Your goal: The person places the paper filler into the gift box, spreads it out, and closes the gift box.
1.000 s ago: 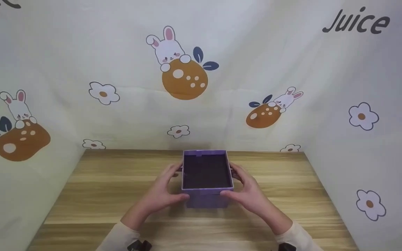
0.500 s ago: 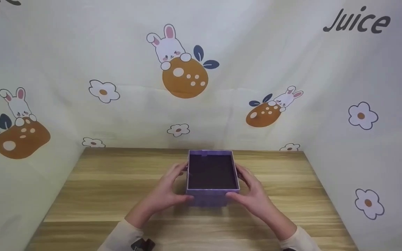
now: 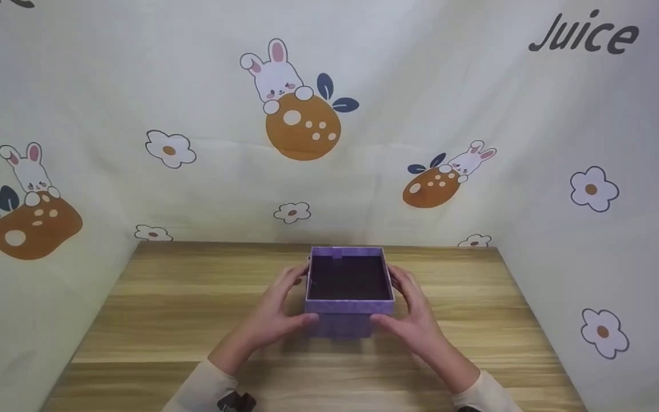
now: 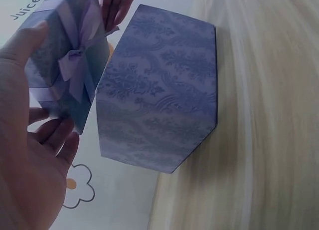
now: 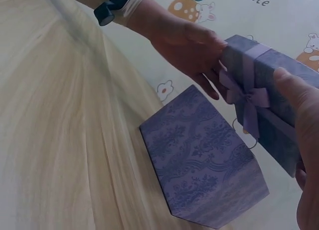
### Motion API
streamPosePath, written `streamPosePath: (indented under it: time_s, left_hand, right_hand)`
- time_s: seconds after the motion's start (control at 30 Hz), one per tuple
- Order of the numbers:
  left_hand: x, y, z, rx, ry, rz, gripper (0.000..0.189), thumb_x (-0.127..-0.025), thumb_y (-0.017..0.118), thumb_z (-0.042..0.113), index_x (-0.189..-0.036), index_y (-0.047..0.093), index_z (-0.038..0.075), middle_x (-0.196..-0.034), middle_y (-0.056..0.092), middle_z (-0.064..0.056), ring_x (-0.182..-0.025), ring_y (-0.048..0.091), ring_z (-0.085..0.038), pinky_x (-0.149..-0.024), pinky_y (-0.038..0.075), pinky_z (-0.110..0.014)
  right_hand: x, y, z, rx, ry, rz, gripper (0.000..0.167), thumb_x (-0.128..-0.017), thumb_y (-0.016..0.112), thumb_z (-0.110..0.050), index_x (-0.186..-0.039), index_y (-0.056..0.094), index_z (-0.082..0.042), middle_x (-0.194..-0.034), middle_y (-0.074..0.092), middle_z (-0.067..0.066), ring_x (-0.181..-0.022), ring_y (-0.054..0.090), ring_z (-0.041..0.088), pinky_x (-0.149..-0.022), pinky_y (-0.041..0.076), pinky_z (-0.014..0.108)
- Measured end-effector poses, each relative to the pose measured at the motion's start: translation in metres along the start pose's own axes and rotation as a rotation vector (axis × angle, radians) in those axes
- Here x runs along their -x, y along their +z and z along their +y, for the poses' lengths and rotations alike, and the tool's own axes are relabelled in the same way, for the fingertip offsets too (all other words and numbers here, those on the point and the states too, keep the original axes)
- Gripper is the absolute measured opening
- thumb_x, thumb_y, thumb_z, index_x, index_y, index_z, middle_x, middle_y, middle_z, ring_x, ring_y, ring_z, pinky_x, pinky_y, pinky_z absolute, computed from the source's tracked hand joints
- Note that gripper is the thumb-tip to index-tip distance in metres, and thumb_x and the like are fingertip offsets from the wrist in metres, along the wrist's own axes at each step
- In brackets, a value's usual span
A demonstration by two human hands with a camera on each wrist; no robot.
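Both hands hold a shallow purple box lid (image 3: 349,307) over a purple box (image 3: 341,327). The lid is upside down, its dark inside facing up in the head view. A lilac ribbon bow (image 4: 75,60) on its face points toward the box. My left hand (image 3: 275,315) grips the lid's left side, thumb at the near corner and fingers curled along the side. My right hand (image 3: 415,315) grips the right side the same way. In the left wrist view the damask-patterned box (image 4: 159,75) stands on the table; the lid hides its top in the head view.
The wood-grain table (image 3: 192,297) runs back to a cream cloth backdrop (image 3: 221,189) printed with rabbits, oranges and flowers. Cloth walls (image 3: 535,269) also enclose the left and right sides. A dark wrist device (image 3: 237,402) sits on the left sleeve.
The lid and both hands have shifted slightly right. Since half a second ago the lid has tilted, showing more of its near outer wall and less of its inside. The box has stayed put.
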State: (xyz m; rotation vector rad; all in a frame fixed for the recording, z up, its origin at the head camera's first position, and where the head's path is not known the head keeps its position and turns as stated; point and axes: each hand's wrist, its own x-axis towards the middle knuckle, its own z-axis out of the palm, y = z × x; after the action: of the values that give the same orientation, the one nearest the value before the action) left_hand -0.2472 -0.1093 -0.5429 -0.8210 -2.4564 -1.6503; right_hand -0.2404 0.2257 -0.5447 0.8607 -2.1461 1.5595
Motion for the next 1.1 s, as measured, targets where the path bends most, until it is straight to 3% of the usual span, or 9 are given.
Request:
streamPosePath:
  time_s: [0.2,0.3,0.4,0.53,0.63,0.8,0.93,1.1]
  left_hand:
    - [-0.005,0.01,-0.002,0.133,0.149,0.059,0.096,-0.091,0.092,0.019,-0.169,0.038,-0.002,-0.18,0.031,-0.014,-0.163,0.033,-0.039,-0.131,0.033,-0.056]
    - [-0.006,0.013,-0.003,0.172,0.175,0.093,0.095,-0.093,0.091,0.025,-0.167,0.04,-0.004,-0.179,0.033,-0.014,-0.163,0.034,-0.036,-0.132,0.032,-0.046]
    - [-0.007,0.015,-0.002,0.19,0.154,0.132,0.093,-0.095,0.088,0.038,-0.166,0.043,-0.002,-0.176,0.04,-0.014,-0.16,0.04,-0.035,-0.132,0.032,-0.042]
    - [-0.008,0.02,0.003,0.181,0.099,0.198,0.085,-0.099,0.081,0.047,-0.163,0.05,0.001,-0.169,0.05,-0.015,-0.154,0.05,-0.034,-0.13,0.035,-0.051]
    - [-0.009,0.023,0.007,0.17,0.085,0.259,0.068,-0.104,0.075,0.038,-0.156,0.056,-0.001,-0.16,0.059,-0.017,-0.147,0.058,-0.033,-0.127,0.04,-0.055]
    - [-0.013,0.029,0.013,0.162,0.054,0.35,0.041,-0.107,0.072,0.018,-0.144,0.068,0.003,-0.145,0.071,-0.012,-0.135,0.068,-0.029,-0.12,0.051,-0.048]
    - [-0.015,0.031,0.017,0.154,-0.004,0.397,0.028,-0.106,0.077,0.019,-0.132,0.076,0.009,-0.129,0.079,-0.004,-0.121,0.075,-0.024,-0.11,0.059,-0.043]
    - [-0.017,0.033,0.017,0.189,-0.054,0.431,0.02,-0.104,0.08,0.021,-0.118,0.081,0.007,-0.112,0.082,-0.006,-0.102,0.08,-0.022,-0.094,0.066,-0.037]
  right_hand:
    - [0.001,0.004,0.002,-0.069,0.027,0.059,0.094,-0.08,0.093,0.007,-0.163,0.048,0.003,-0.16,0.05,0.027,-0.151,0.048,0.023,-0.126,0.039,0.026]
    - [0.0,0.006,0.004,-0.07,0.022,0.094,0.089,-0.079,0.092,0.008,-0.159,0.052,0.005,-0.156,0.054,0.027,-0.147,0.05,0.021,-0.122,0.043,0.026]
    - [0.0,0.009,0.003,-0.068,0.027,0.119,0.082,-0.08,0.09,0.008,-0.155,0.055,0.006,-0.152,0.057,0.028,-0.143,0.053,0.028,-0.12,0.045,0.027]
    - [0.0,0.014,-0.001,-0.085,0.087,0.155,0.068,-0.087,0.085,0.006,-0.149,0.058,0.007,-0.148,0.059,0.026,-0.138,0.056,0.034,-0.117,0.046,0.028]
    - [-0.002,0.018,-0.004,-0.101,0.154,0.201,0.053,-0.095,0.081,0.003,-0.144,0.061,0.004,-0.143,0.063,0.02,-0.134,0.06,0.03,-0.115,0.048,0.028]
    - [-0.008,0.023,-0.01,-0.112,0.23,0.291,0.035,-0.101,0.079,-0.002,-0.133,0.066,-0.001,-0.129,0.068,0.012,-0.123,0.066,0.024,-0.108,0.054,0.03]
    - [-0.011,0.026,-0.011,-0.1,0.264,0.349,0.026,-0.103,0.077,-0.002,-0.127,0.068,-0.001,-0.123,0.07,0.01,-0.119,0.068,0.025,-0.104,0.058,0.033]
    - [-0.011,0.028,-0.01,-0.073,0.292,0.395,0.018,-0.104,0.077,-0.005,-0.121,0.07,0.0,-0.109,0.071,0.011,-0.102,0.07,0.024,-0.087,0.062,0.032]
